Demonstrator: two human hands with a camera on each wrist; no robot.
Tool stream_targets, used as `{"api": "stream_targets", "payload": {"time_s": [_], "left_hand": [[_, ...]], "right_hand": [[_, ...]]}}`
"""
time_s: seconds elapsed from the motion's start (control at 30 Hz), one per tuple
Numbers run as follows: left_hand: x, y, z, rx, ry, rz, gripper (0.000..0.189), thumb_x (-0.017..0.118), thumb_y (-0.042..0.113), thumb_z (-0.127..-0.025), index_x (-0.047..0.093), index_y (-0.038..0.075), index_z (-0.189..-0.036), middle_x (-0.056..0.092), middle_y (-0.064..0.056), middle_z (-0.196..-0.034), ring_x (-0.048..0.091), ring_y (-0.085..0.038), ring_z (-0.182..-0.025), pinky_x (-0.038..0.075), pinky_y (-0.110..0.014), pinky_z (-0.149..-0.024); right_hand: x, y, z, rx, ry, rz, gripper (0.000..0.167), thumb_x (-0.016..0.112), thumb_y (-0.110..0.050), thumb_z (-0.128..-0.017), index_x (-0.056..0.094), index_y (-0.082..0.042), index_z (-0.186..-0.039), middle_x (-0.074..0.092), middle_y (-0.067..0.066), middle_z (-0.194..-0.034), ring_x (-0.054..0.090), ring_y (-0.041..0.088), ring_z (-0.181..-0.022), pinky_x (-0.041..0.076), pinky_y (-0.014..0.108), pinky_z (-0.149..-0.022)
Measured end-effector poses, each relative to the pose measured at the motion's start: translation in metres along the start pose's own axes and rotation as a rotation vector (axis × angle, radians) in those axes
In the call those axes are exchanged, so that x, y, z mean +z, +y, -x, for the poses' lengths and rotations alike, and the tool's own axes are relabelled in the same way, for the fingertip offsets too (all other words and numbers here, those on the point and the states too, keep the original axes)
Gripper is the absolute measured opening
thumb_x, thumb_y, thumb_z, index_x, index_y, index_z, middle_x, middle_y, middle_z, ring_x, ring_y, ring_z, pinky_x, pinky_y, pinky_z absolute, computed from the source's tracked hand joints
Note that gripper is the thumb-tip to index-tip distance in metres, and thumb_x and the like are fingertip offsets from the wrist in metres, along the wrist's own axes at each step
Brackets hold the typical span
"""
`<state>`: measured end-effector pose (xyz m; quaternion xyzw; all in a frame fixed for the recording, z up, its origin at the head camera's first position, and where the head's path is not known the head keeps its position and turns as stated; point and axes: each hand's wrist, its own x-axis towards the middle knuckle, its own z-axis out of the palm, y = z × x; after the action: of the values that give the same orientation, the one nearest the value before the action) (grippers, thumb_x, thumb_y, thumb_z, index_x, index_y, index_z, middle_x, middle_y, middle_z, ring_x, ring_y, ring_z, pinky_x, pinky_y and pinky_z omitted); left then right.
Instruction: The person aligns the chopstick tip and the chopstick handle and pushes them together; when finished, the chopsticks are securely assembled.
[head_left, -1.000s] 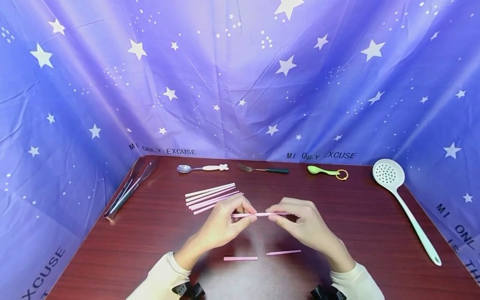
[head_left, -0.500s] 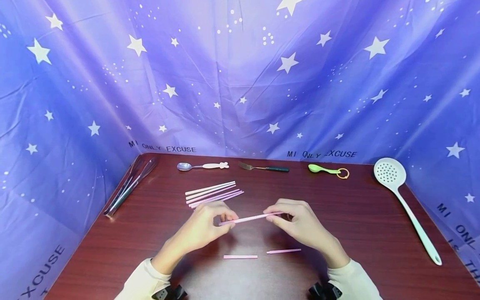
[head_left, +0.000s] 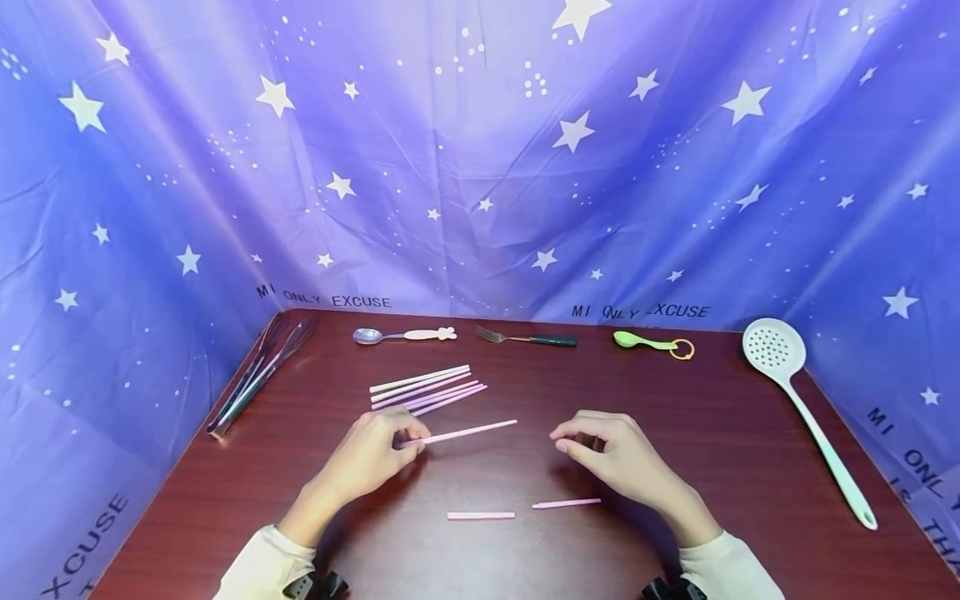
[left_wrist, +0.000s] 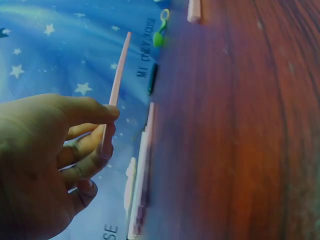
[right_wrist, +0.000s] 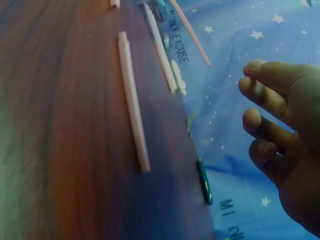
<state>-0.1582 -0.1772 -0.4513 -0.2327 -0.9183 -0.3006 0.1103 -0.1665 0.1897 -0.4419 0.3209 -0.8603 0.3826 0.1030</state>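
Observation:
My left hand point(head_left: 363, 458) pinches one end of a long pink chopstick point(head_left: 472, 431) between thumb and fingers. Its free end points right and slightly away, raised over the table. In the left wrist view the chopstick point(left_wrist: 120, 75) tapers toward its far tip. My right hand point(head_left: 622, 458) hovers a little right of that tip, fingers loosely bent and holding nothing. Nearer me lie two short pink chopstick pieces: a plain left one point(head_left: 481, 516) and a right one point(head_left: 567, 503) with a narrower stub at one end. Behind my left hand several pink and white chopsticks point(head_left: 420, 378) lie side by side.
Along the back of the table point(head_left: 675, 400) lie a spoon point(head_left: 429, 335), a fork point(head_left: 551, 340) and a green spoon point(head_left: 645, 342) with a ring. A whisk point(head_left: 258, 379) lies at the left edge, a white skimmer point(head_left: 825, 442) at the right. Starry cloth point(head_left: 450, 167) hangs behind.
Both hands held the chopstick at its middle. The left hand slid left with it, and the right hand has let go and now stands apart. The short pieces have stayed put.

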Motion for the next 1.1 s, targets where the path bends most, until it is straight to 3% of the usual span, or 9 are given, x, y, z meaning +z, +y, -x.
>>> {"api": "stream_targets", "payload": {"time_s": [0.23,0.43,0.57,0.73,0.9,1.0,1.1], "left_hand": [[0.009,-0.020,-0.005,-0.085,0.013,-0.046,0.013,0.083,0.005,-0.081,0.077,0.016,-0.083,0.065,0.007,-0.077,0.056,-0.007,-0.068,0.046,-0.020,-0.062],[0.014,-0.027,-0.007,-0.161,0.044,-0.152,0.012,0.085,0.008,-0.079,0.076,0.016,-0.081,0.067,0.005,-0.078,0.058,-0.009,-0.069,0.049,-0.027,-0.064],[0.016,-0.030,-0.010,-0.159,0.064,-0.212,0.012,0.085,0.008,-0.078,0.076,0.016,-0.079,0.067,0.004,-0.076,0.061,-0.013,-0.070,0.052,-0.033,-0.067],[0.017,-0.031,-0.013,-0.141,0.089,-0.229,0.013,0.086,0.008,-0.076,0.075,0.015,-0.078,0.065,0.004,-0.073,0.058,-0.013,-0.067,0.050,-0.031,-0.065],[0.016,-0.030,-0.015,-0.072,0.136,-0.244,0.016,0.090,0.007,-0.072,0.076,0.013,-0.077,0.066,0.000,-0.074,0.061,-0.017,-0.070,0.050,-0.034,-0.065],[0.016,-0.025,-0.014,-0.062,0.142,-0.198,0.017,0.091,0.009,-0.071,0.077,0.013,-0.081,0.069,-0.001,-0.081,0.066,-0.020,-0.079,0.052,-0.038,-0.071],[0.019,-0.013,-0.012,-0.083,0.101,-0.081,0.017,0.089,0.011,-0.074,0.078,0.015,-0.085,0.071,0.002,-0.090,0.068,-0.017,-0.089,0.056,-0.037,-0.081]], "right_hand": [[0.002,0.010,0.014,0.029,-0.014,-0.010,0.012,0.079,-0.014,-0.091,0.078,-0.024,-0.096,0.065,-0.020,-0.080,0.054,-0.005,-0.068,0.047,0.020,-0.057],[0.008,0.016,0.021,0.029,-0.023,-0.032,0.009,0.078,-0.013,-0.091,0.078,-0.021,-0.095,0.067,-0.020,-0.081,0.054,-0.005,-0.068,0.047,0.020,-0.056],[0.009,0.016,0.021,0.027,-0.038,-0.044,0.008,0.078,-0.013,-0.091,0.078,-0.021,-0.094,0.067,-0.019,-0.080,0.054,-0.005,-0.067,0.046,0.017,-0.056],[0.008,0.016,0.022,0.022,-0.039,-0.040,0.009,0.078,-0.013,-0.092,0.078,-0.021,-0.093,0.068,-0.017,-0.080,0.054,-0.006,-0.067,0.045,0.014,-0.059],[0.008,0.016,0.022,0.005,-0.055,-0.052,0.013,0.077,-0.009,-0.091,0.078,-0.021,-0.095,0.070,-0.016,-0.083,0.057,-0.005,-0.073,0.048,0.017,-0.064],[0.009,0.016,0.024,0.003,-0.079,-0.069,0.014,0.077,-0.009,-0.091,0.077,-0.022,-0.097,0.071,-0.016,-0.087,0.059,-0.004,-0.077,0.050,0.019,-0.068],[0.010,0.017,0.025,0.000,-0.090,-0.085,0.014,0.076,-0.009,-0.092,0.077,-0.022,-0.098,0.071,-0.016,-0.088,0.059,-0.004,-0.078,0.050,0.020,-0.068]]}}
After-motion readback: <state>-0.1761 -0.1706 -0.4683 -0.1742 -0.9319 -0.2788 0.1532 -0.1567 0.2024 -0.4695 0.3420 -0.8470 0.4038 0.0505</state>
